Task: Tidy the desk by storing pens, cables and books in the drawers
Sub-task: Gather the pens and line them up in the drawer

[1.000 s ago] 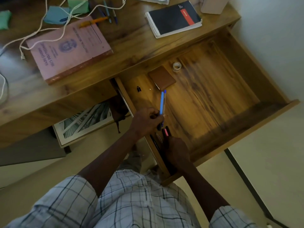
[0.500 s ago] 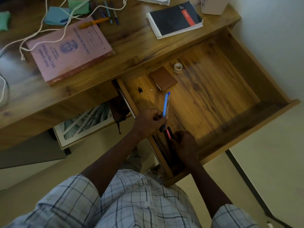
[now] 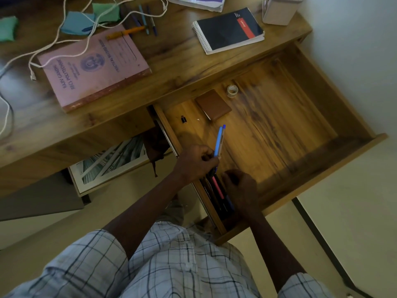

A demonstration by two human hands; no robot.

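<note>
The wooden drawer [image 3: 322, 147] stands pulled out below the desk top. My left hand [image 3: 196, 163] is over its near left corner, shut on two blue pens [image 3: 219, 140] that point up and away. My right hand [image 3: 240, 190] rests just beside it on several pens [image 3: 217, 190] lying along the drawer's left wall; whether it grips one is hidden. On the desk top lie a pink record book [image 3: 94, 65], a black spiral notebook [image 3: 228, 29], several pens [image 3: 141, 20], an orange pen [image 3: 125, 33] and a white cable [image 3: 64, 33].
Inside the drawer are a brown wallet [image 3: 213, 105], a tape roll [image 3: 232, 90] and a small black adapter [image 3: 184, 119]. A white pen holder [image 3: 279, 10] stands at the desk's far right corner. Teal and green pouches [image 3: 77, 23] lie at the back left. A framed picture [image 3: 111, 162] leans under the desk.
My right hand has slid further into the drawer, uncovering the pens along the left wall. My left hand has shifted slightly right with the two blue pens.
</note>
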